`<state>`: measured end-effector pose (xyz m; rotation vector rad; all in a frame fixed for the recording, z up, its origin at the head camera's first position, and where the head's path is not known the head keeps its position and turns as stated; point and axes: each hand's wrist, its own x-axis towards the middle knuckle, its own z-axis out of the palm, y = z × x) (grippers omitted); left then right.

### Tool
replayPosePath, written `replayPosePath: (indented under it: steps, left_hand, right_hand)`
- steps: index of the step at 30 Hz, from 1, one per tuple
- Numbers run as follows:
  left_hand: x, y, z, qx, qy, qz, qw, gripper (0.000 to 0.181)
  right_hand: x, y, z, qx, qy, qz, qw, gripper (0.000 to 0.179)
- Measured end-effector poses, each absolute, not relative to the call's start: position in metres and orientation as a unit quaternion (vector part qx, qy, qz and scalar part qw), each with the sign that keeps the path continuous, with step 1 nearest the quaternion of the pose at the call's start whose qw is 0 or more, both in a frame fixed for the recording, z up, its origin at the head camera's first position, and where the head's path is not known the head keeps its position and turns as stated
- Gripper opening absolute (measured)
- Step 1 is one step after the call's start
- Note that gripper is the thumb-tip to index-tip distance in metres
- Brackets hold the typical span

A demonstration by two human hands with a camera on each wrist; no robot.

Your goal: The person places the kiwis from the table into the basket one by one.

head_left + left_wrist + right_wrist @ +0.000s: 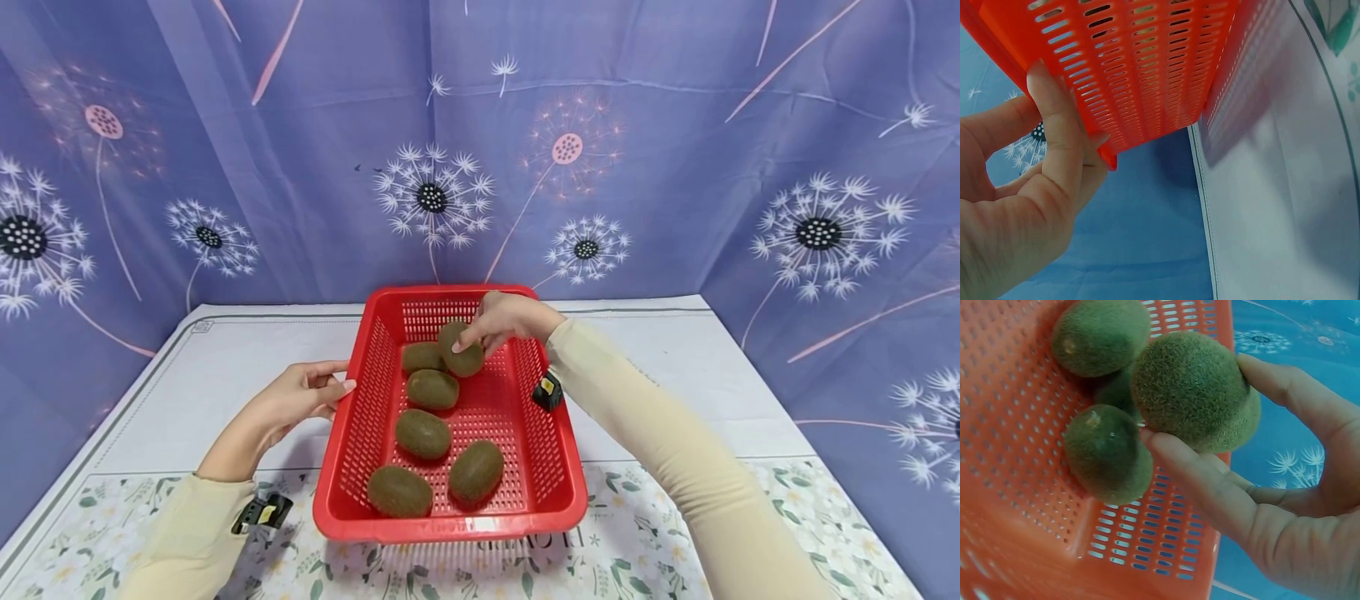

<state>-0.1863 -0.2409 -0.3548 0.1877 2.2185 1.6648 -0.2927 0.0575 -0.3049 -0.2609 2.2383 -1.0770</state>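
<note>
A red perforated plastic basket (450,529) stands on the table with several brown fuzzy kiwis in it. Over its far part, my right hand (513,317) pinches one kiwi (465,360) between thumb and fingers; in the right wrist view this held kiwi (1191,387) is above the others. Below and beside it lie a kiwi (432,389) and a partly covered kiwi (422,357). Nearer the front are a kiwi (423,433), a kiwi (400,491) and a kiwi (477,471). My left hand (296,396) grips the basket's left rim, thumb and fingers at its edge (1016,75).
White and floral sheeting (255,342) covers the table. A purple-blue dandelion-print curtain (480,125) encloses the back and sides. Each wrist carries a small black device, the left one (262,512) near the basket's front left and the right one (547,392) over its right wall.
</note>
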Motion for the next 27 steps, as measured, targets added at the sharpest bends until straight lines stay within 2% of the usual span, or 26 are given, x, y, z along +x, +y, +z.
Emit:
replayPosePath:
  steps: [7, 14, 22, 27]
  left_hand:
    - [-0.187, -0.241, -0.355, 0.067, 0.785, 0.590, 0.180, 0.056]
    - [-0.188, -0.241, -0.354, 0.065, 0.787, 0.587, 0.179, 0.056]
    - [-0.186, -0.240, -0.354, 0.070, 0.788, 0.584, 0.179, 0.055]
    - [-0.185, -0.239, -0.353, 0.073, 0.787, 0.586, 0.178, 0.055]
  right_hand:
    - [-0.291, 0.056, -0.313, -0.096, 0.839, -0.407, 0.349, 0.019]
    - [-0.286, 0.052, -0.313, -0.074, 0.824, -0.412, 0.381, 0.061]
    - [-0.282, 0.048, -0.316, -0.045, 0.825, -0.397, 0.400, 0.085]
    - [-0.279, 0.046, -0.318, -0.025, 0.831, -0.389, 0.396, 0.085]
